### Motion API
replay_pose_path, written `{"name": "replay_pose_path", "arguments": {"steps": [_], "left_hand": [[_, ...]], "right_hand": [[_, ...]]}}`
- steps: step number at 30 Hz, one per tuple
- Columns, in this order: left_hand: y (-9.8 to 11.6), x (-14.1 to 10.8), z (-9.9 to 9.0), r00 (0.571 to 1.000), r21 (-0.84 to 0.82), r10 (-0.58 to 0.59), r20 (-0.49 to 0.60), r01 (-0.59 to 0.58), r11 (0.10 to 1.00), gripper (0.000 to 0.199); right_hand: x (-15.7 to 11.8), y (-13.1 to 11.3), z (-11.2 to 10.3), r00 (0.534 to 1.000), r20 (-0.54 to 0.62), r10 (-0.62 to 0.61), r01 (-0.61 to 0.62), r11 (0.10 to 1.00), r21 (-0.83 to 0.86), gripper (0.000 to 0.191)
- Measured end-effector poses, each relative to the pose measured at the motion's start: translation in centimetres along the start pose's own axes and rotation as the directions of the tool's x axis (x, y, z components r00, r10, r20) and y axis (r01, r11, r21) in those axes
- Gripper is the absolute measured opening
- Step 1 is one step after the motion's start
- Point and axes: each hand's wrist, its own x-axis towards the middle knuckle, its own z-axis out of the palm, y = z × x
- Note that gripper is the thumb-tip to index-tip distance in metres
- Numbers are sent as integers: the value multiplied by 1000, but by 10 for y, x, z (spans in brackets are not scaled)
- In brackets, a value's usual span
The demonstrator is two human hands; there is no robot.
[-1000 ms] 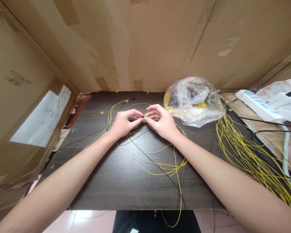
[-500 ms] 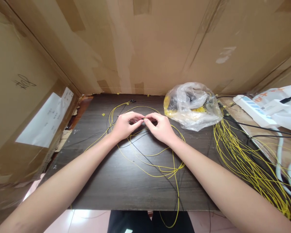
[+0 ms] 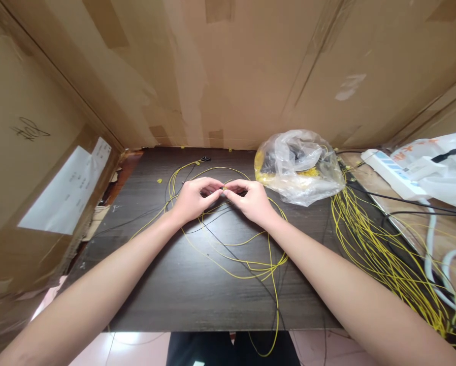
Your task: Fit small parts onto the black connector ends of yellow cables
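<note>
My left hand [image 3: 195,200] and my right hand [image 3: 253,201] meet fingertip to fingertip above the dark table [image 3: 197,290]. Both are closed in a pinch. Between them is a tiny yellowish piece [image 3: 224,188], mostly covered by the fingers, so its kind and which hand bears it are hard to make out. Loops of thin yellow cable [image 3: 247,276] lie under and around the hands, and one strand hangs over the front edge. A thin black cable [image 3: 228,245] crosses the loops. Small black ends [image 3: 205,159] of the cables rest beyond my left hand.
A clear plastic bag [image 3: 300,190] with yellow bits inside stands at the back right. Beside it runs a thick bundle of yellow cables [image 3: 380,259]. Farther right lies a white power strip [image 3: 393,175]. Cardboard walls [image 3: 258,76] close off the back and left. A small yellow scrap [image 3: 159,181] lies at the left.
The view has shifted slightly. Both hands stay pinched together in nearly the same place, with a bit more of the small yellowish piece showing between the fingertips.
</note>
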Motion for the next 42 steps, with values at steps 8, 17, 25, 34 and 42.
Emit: {"name": "replay_pose_path", "arguments": {"steps": [8, 17, 25, 34, 42], "left_hand": [[1, -1, 0, 995, 38, 92, -38, -91, 995, 12], [-1, 0, -1, 994, 21, 101, -35, -100, 995, 16], [-4, 0, -1, 997, 4, 76, -33, -76, 997, 17], [-4, 0, 0, 992, 34, 120, -25, -119, 992, 14], [-2, 0, 0, 988, 70, 153, -12, -151, 986, 12]], "right_hand": [[1, 2, 1, 999, 36, -26, 26, 1000, -5, 11], [1, 4, 3, 994, 1, -107, 107, 987, -117, 12], [2, 4, 1, 998, 24, -55, 56, 997, -46, 13], [2, 3, -1, 992, 88, -92, 107, 975, -193, 16], [2, 2, 0, 983, 122, -135, 162, 956, -244, 20]]}}
